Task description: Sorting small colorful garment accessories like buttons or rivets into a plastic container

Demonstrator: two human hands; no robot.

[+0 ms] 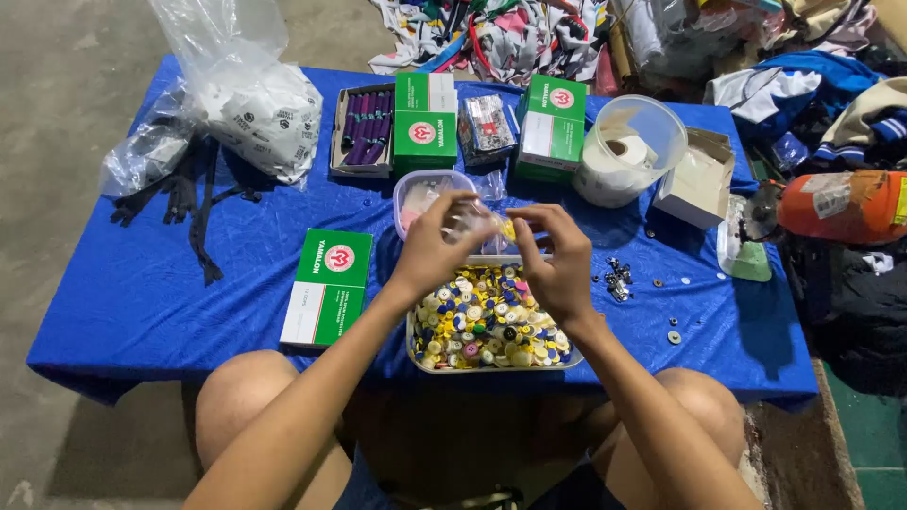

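Button tray (416, 354) nearest; left hand (430, 250), right hand (557, 264) pinch small clear bag (482, 222).

Bare concrete floor (76, 85) (grey, dusty) under blue-clothed low table (142, 302)

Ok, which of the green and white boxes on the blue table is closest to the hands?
The green and white box lying alone at the near left, beside the tray of buttons and just left of the left hand. The other two stand at the table's far side.

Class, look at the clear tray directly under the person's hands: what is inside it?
The clear tray is heaped with small buttons in yellow, white, blue and a few pink. Its far end lies hidden behind both hands, and its bottom under the heap.
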